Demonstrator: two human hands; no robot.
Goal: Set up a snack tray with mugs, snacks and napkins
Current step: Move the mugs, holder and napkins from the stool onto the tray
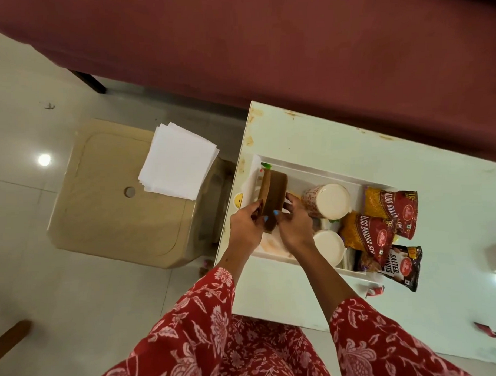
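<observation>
You are on the napkin part of the job: your left hand (246, 220) and right hand (294, 222) both grip the brown wooden napkin holder (274, 199), held tilted over the 9 o'clock end of the white rectangular plastic tray (311, 168) on the pale green table (323, 129). Two cream mugs (333, 200) sit mid-tray, the red-and-yellow snack packets (388, 211) at 3 o'clock. Next, I judge, set the holder down upright, then reach to 10 o'clock for the stack of white paper napkins (178, 158) on the beige plastic stool (101, 198)
</observation>
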